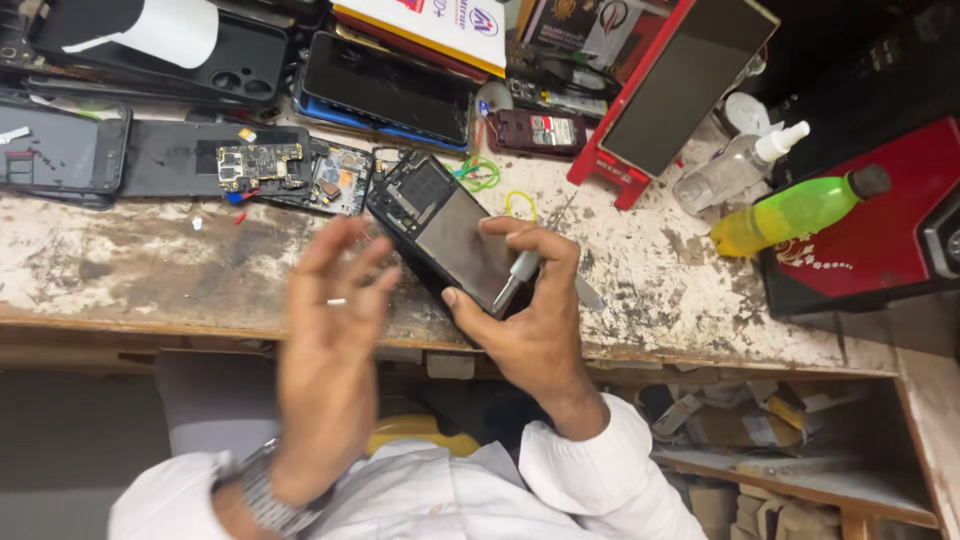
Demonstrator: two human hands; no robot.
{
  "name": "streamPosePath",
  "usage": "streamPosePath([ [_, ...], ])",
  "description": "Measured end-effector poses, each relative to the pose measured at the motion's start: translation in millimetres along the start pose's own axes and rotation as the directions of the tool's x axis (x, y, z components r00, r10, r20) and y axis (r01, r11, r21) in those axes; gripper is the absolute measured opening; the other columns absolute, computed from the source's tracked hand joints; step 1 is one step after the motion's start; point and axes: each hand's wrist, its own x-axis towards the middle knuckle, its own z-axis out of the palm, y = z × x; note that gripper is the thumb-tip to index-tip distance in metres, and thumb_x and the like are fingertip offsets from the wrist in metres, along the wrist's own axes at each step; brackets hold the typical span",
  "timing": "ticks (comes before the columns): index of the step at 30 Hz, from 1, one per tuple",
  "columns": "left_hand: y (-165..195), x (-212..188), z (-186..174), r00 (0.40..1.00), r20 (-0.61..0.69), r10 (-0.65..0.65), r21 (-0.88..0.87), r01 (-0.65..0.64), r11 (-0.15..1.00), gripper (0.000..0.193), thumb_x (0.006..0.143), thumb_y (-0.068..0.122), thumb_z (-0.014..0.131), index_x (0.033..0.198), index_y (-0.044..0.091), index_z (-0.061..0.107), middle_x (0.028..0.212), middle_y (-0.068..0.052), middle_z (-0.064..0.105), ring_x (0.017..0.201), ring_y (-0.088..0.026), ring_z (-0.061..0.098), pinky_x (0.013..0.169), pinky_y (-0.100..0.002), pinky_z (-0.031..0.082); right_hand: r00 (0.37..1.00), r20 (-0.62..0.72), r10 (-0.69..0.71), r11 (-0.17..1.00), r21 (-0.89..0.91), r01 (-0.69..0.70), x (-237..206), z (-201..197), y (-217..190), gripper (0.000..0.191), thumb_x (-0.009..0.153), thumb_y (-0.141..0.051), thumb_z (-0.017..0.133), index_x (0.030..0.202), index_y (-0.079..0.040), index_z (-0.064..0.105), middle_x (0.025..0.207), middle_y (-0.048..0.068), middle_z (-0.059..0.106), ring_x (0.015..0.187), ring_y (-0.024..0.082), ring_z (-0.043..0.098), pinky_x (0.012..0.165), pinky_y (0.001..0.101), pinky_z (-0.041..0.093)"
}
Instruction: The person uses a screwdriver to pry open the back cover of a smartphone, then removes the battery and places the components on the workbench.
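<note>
1. Black and opened at the back, the phone (447,235) lies tilted over the front edge of the bench (130,270), its camera end pointing up and left, its lower end toward the person.
2. The right hand (530,310) grips the phone's lower end: thumb on the near edge, fingers curled over the far side.
3. That same hand also pinches a grey-handled screwdriver (520,272), which lies across the phone's lower right corner, tip pointing down toward the palm.
4. The left hand (335,300) hovers just left of the phone, not touching it, fingers spread wide and slightly blurred. A tiny pale bit (336,301) shows between thumb and finger; I cannot tell what it is.
5. A metal watch (262,495) sits on the left wrist; both sleeves are white.
6. Behind the phone, on the bench, lie a bare circuit board (258,163) on a dark phone shell, and green and yellow rubber bands (480,175).
7. Well to the right stand a red holder (640,110), a clear spray bottle (735,165) and a green-yellow bottle (795,212) lying on its side.
</note>
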Motion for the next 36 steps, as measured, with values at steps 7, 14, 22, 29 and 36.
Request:
streamPosePath([
  [7, -21.2, 22.0, 22.4, 0.919, 0.143, -0.367, -0.365, 0.394, 0.844, 0.062, 0.106, 0.036, 0.051, 0.153, -0.003, 0.042, 0.134, -0.01, 0.063, 0.127, -0.022, 0.058, 0.113, -0.041, 0.043, 0.995, 0.099, -0.023, 0.959, 0.283, -0.006, -15.3, 14.0, -32.0, 0.074, 0.083, 0.002, 0.084, 0.137, -0.011, 0.034, 0.144, 0.017, 0.054, 0.144, 0.029, 0.052, 0.127, 0.0435, 0.043],
  [14, -13.4, 53.0, 9.0, 0.919, 0.239, -0.312, -0.479, 0.392, 0.786, 0.091, 0.099, 0.073, 0.035, 0.147, -0.003, 0.05, 0.114, -0.01, 0.063, 0.105, -0.024, 0.066, 0.097, -0.044, 0.057, 0.968, 0.138, 0.208, 0.883, 0.398, -0.246, -15.2, -30.7, -21.7, 0.041, 0.103, -0.017, 0.066, 0.135, -0.005, 0.045, 0.126, 0.02, 0.067, 0.119, 0.025, 0.065, 0.107, 0.0372, 0.047],
  [22, -14.1, 50.2, 0.3, 0.92, 0.195, -0.34, -0.395, 0.391, 0.831, 0.108, 0.093, 0.082, 0.021, 0.141, -0.008, 0.056, 0.106, -0.013, 0.066, 0.088, -0.026, 0.071, 0.085, -0.044, 0.062, 0.974, -0.101, 0.201, 0.92, 0.363, -0.152, -22.9, -45.0, 15.2, 0.03, 0.114, -0.013, 0.06, 0.138, 0.004, 0.061, 0.1, 0.006, 0.059, 0.083, 0.014, 0.062, 0.079, 0.0286, 0.055],
  [29, -9.4, 55.4, 9.1, 0.924, 0.161, -0.346, -0.37, 0.381, 0.847, 0.106, 0.095, 0.083, 0.021, 0.14, -0.007, 0.058, 0.106, -0.012, 0.067, 0.089, -0.025, 0.071, 0.085, -0.045, 0.063, 0.956, -0.061, 0.288, 0.799, 0.565, -0.205, -20.7, -37.3, 13.7, 0.015, 0.11, -0.003, 0.061, 0.123, 0.002, 0.055, 0.097, 0.016, 0.07, 0.09, 0.024, 0.073, 0.087, 0.0376, 0.062],
  [36, -15.4, 52.3, 10.3, 0.929, 0.157, -0.335, -0.343, 0.369, 0.864, 0.105, 0.094, 0.08, 0.022, 0.14, -0.007, 0.057, 0.106, -0.013, 0.066, 0.089, -0.025, 0.071, 0.086, -0.045, 0.063, 0.89, 0.216, 0.401, 0.51, 0.755, -0.413, -11.2, -47.4, 20.7, 0.042, 0.107, -0.03, 0.034, 0.119, 0.003, 0.057, 0.11, 0.025, 0.071, 0.098, 0.032, 0.075, 0.089, 0.0417, 0.061],
])
